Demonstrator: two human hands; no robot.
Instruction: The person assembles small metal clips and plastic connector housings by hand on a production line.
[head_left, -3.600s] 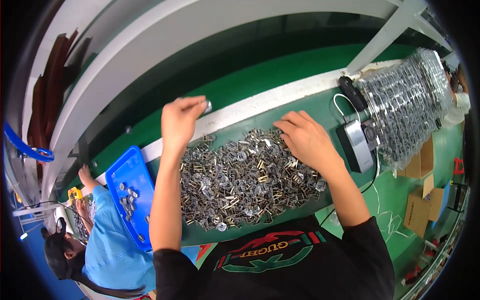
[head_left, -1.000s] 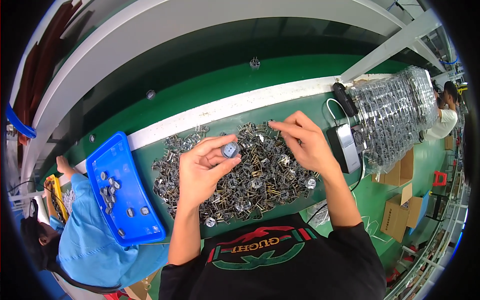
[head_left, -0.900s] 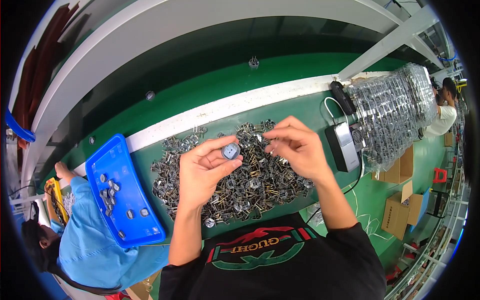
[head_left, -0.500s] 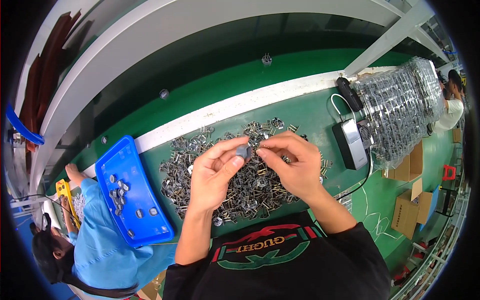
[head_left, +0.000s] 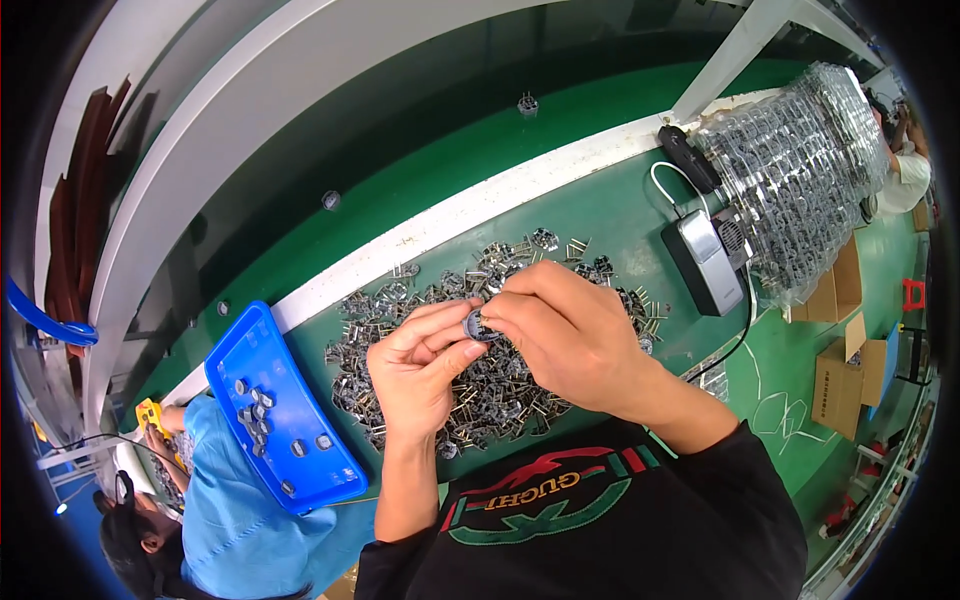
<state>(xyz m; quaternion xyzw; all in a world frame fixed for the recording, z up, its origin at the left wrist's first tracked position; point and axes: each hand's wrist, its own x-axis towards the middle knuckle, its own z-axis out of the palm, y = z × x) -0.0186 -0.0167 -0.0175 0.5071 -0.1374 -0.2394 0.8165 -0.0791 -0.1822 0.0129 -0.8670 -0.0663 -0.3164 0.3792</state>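
My left hand [head_left: 415,368] pinches a small round grey part [head_left: 473,325] between thumb and fingers, above the pile. Closed at the fingertips, my right hand [head_left: 570,330] meets that part from the right; whatever its fingers grip is hidden. Below both hands spreads a pile of small round parts with brass-coloured metal pins [head_left: 510,405], lying on the green tabletop [head_left: 610,235]. To the left, a blue plastic tray [head_left: 335,478] holds several loose round grey parts [head_left: 258,418].
A black-and-silver device with a cable [head_left: 705,268] stands right of the pile, beside stacked clear plastic trays [head_left: 800,185]. A white ledge [head_left: 450,218] runs behind. Cardboard boxes [head_left: 842,385] are on the floor at right. A co-worker in blue [head_left: 240,525] sits at left.
My right hand has moved in against the grey part, and its back has turned more toward view. The part sits slightly lower and left. The whole view has shifted a little.
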